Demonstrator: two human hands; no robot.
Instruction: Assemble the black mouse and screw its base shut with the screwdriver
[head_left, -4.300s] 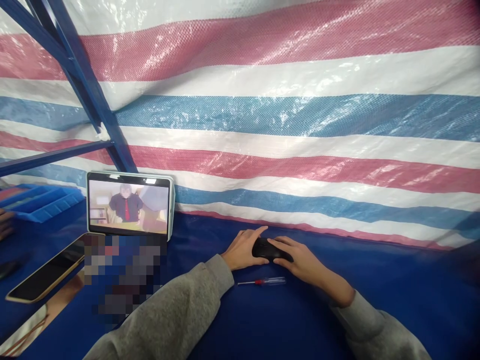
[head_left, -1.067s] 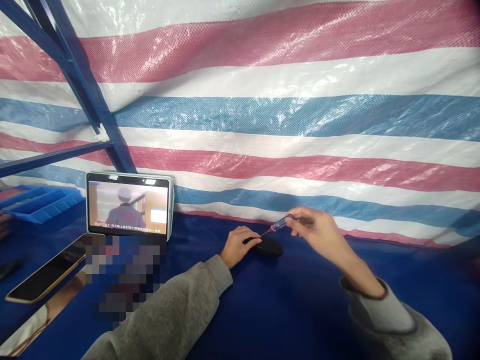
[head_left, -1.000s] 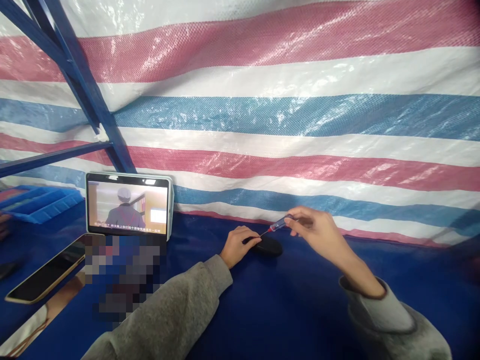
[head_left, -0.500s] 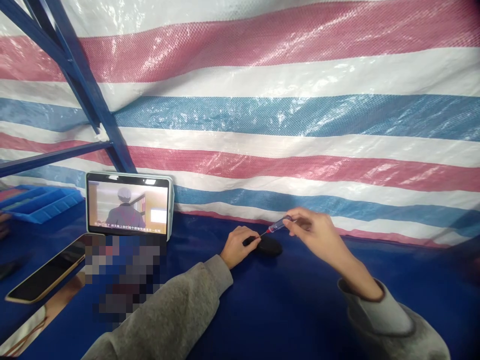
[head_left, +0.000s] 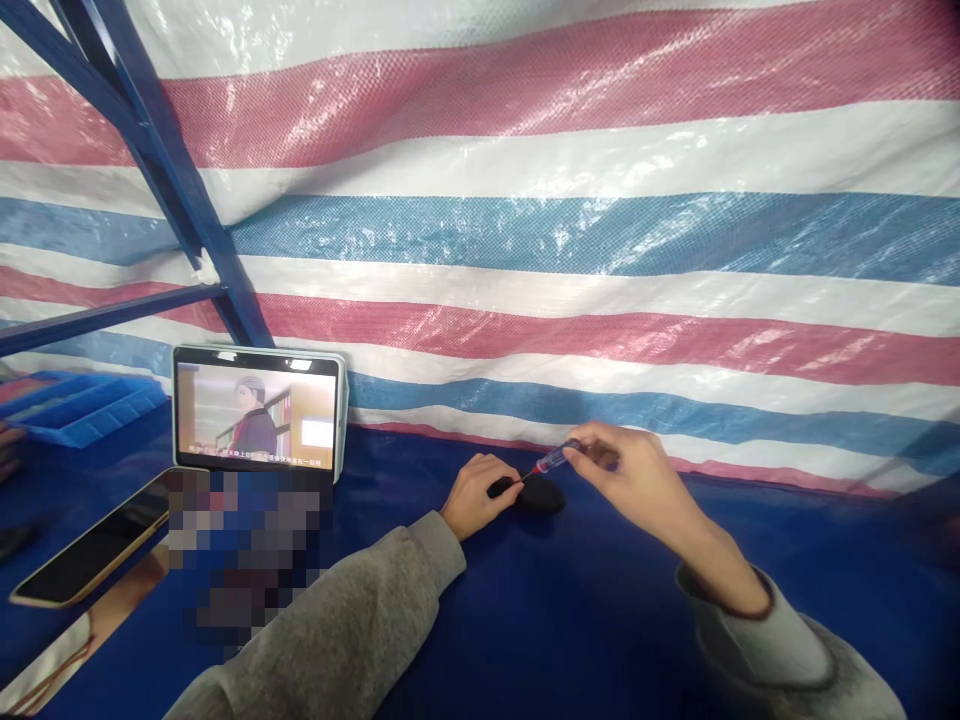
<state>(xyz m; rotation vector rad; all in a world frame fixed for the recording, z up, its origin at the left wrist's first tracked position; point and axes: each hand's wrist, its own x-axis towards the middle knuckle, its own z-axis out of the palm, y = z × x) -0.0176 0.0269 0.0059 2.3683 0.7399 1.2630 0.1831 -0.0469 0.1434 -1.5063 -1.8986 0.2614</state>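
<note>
A small black oval thing, likely a computer mouse [head_left: 541,494], rests on the blue tabletop. My left hand [head_left: 480,493] is closed on its left end, thumb and forefinger pressed together beside the screwdriver's tip. Between the thumb and fingers of my right hand [head_left: 626,462] is a screwdriver [head_left: 553,458] with a clear bluish handle and a red collar. It slants down to the left, and its thin shaft reaches my left fingertips. Whether the tip sits in a screw is too small to tell.
A tablet [head_left: 255,410] playing a video stands at the left. In front of it lie a phone [head_left: 97,540] and a blurred-out patch. Blue trays [head_left: 97,410] and part of another person's hand [head_left: 9,450] are at the far left. A striped sheet [head_left: 562,230] hangs behind the table.
My right hand has shifted slightly left and down, and the screwdriver handle looks turned a little. My left hand stays in place. The tablet's picture differs.
</note>
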